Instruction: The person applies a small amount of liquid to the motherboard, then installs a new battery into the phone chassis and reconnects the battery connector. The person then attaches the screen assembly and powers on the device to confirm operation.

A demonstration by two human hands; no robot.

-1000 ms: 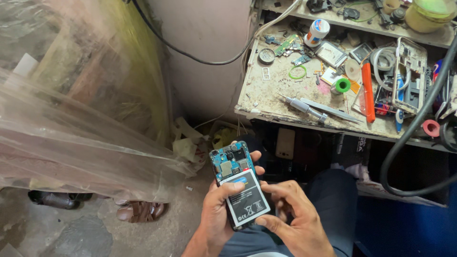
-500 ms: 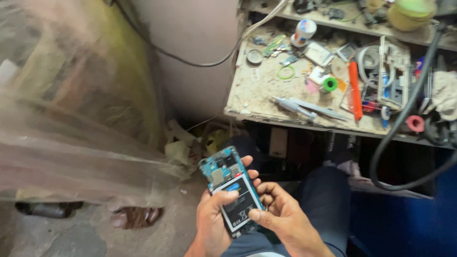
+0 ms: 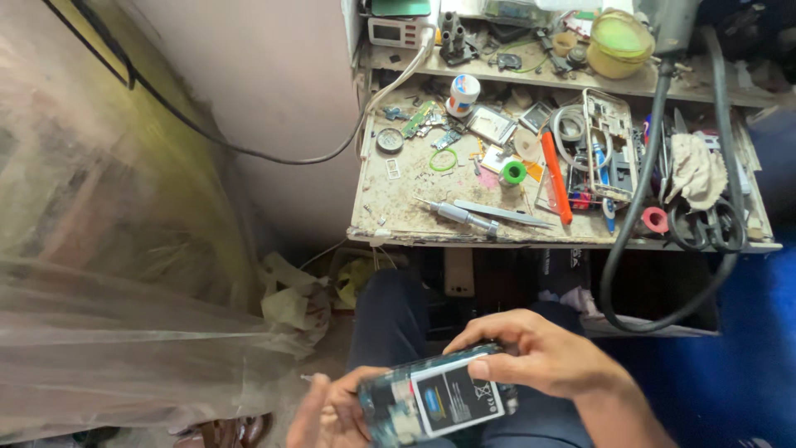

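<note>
An opened phone (image 3: 431, 402), its back cover off, shows a teal circuit board and a black battery with a white label. It lies sideways above my lap near the bottom of the view. My left hand (image 3: 327, 411) grips its left end from below. My right hand (image 3: 535, 357) curls over its right end, with the thumb pressing on the battery's right edge. My dark trouser leg (image 3: 390, 319) is behind the phone.
A dusty workbench (image 3: 390, 220) ahead carries a screwdriver (image 3: 460, 216), tweezers (image 3: 502, 213), an orange tool (image 3: 555, 176), a green tape roll (image 3: 513, 172), a phone frame (image 3: 609, 141), scissors (image 3: 705, 224) and several small parts. A thick black hose (image 3: 643, 191) hangs over its front edge. Clear plastic sheeting (image 3: 124, 332) fills the left.
The phone has turned from upright to lying sideways and sits lower in view. My right hand has shifted over its right end. The view has swung toward the workbench.
</note>
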